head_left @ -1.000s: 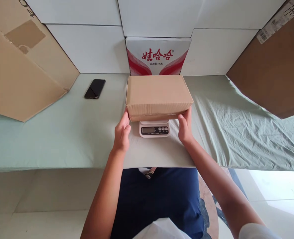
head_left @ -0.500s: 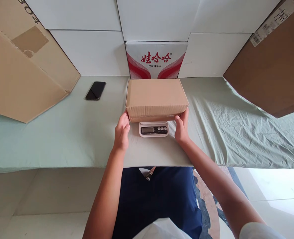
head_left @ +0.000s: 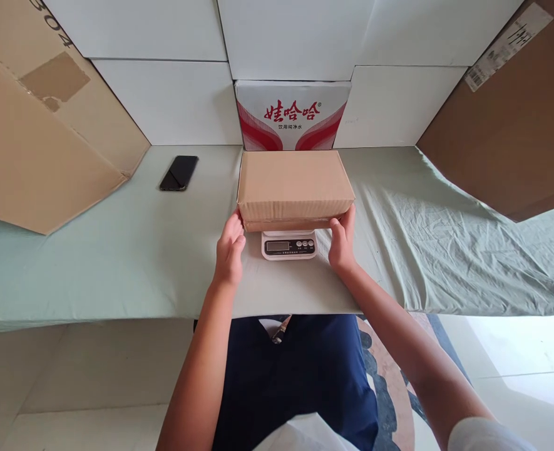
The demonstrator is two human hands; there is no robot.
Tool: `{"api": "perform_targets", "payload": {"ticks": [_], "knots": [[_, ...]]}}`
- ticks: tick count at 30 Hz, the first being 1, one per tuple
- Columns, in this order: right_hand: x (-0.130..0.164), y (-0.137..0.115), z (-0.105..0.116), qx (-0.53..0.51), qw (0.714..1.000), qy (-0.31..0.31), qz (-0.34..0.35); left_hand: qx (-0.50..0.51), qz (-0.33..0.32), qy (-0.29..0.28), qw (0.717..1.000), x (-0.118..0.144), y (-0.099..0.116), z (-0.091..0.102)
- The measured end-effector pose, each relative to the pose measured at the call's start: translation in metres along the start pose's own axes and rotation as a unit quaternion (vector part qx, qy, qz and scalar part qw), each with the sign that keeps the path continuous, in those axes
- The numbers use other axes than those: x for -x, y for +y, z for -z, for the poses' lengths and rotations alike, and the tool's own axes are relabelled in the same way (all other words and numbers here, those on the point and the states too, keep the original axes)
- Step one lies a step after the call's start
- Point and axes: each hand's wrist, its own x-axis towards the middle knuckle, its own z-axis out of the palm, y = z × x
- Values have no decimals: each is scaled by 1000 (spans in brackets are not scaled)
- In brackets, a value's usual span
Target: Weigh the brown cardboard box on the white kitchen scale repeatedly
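Observation:
A closed brown cardboard box [head_left: 296, 178] is over a small white kitchen scale [head_left: 288, 245], covering its weighing platform. I cannot tell whether the box rests on the scale or is held just over it. The scale's display and buttons show in front of the box. At the box's front left corner, my left hand [head_left: 230, 249] grips the side, with part of the fingers hidden. My right hand [head_left: 342, 240] holds the front right corner, thumb on the front face and fingers along the side.
A black phone [head_left: 179, 173] lies on the green cloth [head_left: 117, 250] at the left. Behind the cardboard box stands a white and red carton [head_left: 292, 116] against white panels. Large cardboard sheets stand at the left [head_left: 56, 150] and right [head_left: 506, 138].
The view has shifted very slightly. Both hands stay on the box, and the box and scale keep the same places.

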Motion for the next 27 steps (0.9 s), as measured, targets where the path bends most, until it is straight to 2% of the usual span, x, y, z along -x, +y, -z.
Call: {"api": "perform_targets", "payload": {"ticks": [5, 9, 13, 16, 21, 27], "knots": [[0, 1, 2, -23, 1000, 9, -3, 0, -15, -5, 1000, -1, 2, 0], [-2, 12, 7, -34, 999, 29, -11, -9, -16, 18, 1000, -2, 4, 1], [-8, 23, 11, -71, 994, 67, -55, -12, -12, 33, 999, -2, 3, 2], [-14, 23, 12, -101, 987, 94, -85, -6, -17, 42, 999, -4, 2, 3], [-24, 17, 12, -180, 959, 155, -156, 12, -21, 86, 996, -6, 0, 4], [-35, 32, 14, -196, 935, 191, -227, 18, -16, 107, 994, -7, -1, 4]]}}
